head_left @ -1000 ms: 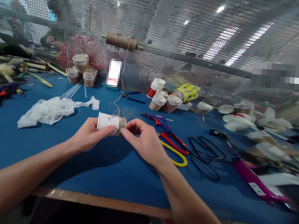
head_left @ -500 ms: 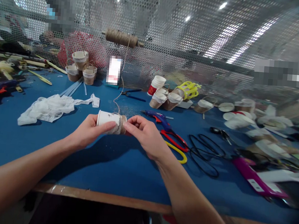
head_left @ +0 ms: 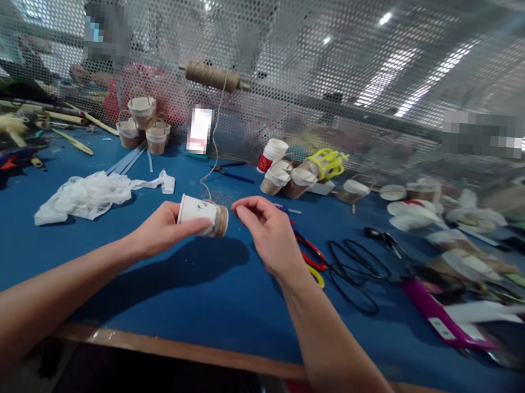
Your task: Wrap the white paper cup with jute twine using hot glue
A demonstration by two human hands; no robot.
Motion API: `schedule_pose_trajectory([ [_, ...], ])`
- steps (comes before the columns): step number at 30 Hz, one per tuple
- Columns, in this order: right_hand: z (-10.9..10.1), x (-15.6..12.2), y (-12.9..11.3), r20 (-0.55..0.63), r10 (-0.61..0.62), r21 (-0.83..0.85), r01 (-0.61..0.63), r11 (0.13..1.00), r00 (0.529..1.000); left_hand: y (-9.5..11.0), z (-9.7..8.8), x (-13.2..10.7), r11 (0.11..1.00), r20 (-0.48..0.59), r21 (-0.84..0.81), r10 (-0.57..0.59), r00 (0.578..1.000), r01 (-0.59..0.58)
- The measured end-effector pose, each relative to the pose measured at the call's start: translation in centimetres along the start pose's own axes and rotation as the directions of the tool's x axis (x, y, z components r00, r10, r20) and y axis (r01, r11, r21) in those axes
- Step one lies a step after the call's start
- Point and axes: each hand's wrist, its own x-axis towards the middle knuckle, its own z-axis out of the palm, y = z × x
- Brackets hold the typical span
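In my left hand (head_left: 162, 228) a white paper cup (head_left: 191, 209) lies on its side above the blue table, its base end pointing right. Brown twine (head_left: 221, 220) is wound round that end. From the back, a loose strand (head_left: 217, 138) runs down from the twine spool (head_left: 212, 75) to the cup. My right hand (head_left: 264, 230) is just right of the cup's base and apart from it. Its thumb and forefinger are pinched together; whatever may be between them does not show. Behind this hand a blue glue gun (head_left: 284, 208) is partly hidden.
Crumpled white lace (head_left: 85, 194) lies at left, with twine-covered little buckets (head_left: 157, 137) behind. More cups (head_left: 277, 176) stand at the back. Red-and-yellow-handled scissors (head_left: 315, 255), a black cord (head_left: 356, 276) and a purple tool (head_left: 444, 314) lie at right. Perforated mesh (head_left: 278, 46) rises behind.
My right hand has let go of the cup's twine-wound end and drawn back a little to the right. The cup has shifted slightly right in my left hand, its base now in view.
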Motion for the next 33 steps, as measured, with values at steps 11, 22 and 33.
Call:
schedule_pose_trajectory([
  [11,-0.6,0.1,-0.1,0.049,-0.047,0.147,0.040,0.988,0.998,0.0,0.2,0.7,0.960,0.106,0.278,0.005,0.994,-0.034],
  [22,-0.6,-0.3,2.1,0.091,0.080,-0.075,-0.073,0.995,0.993,-0.9,-0.1,0.0,0.994,-0.041,0.113,0.014,0.999,-0.010],
  [33,1.2,-1.5,1.0,0.238,0.119,0.079,-0.141,0.987,0.964,-1.0,-0.1,-0.1,0.979,0.044,-0.134,-0.148,0.988,0.152],
])
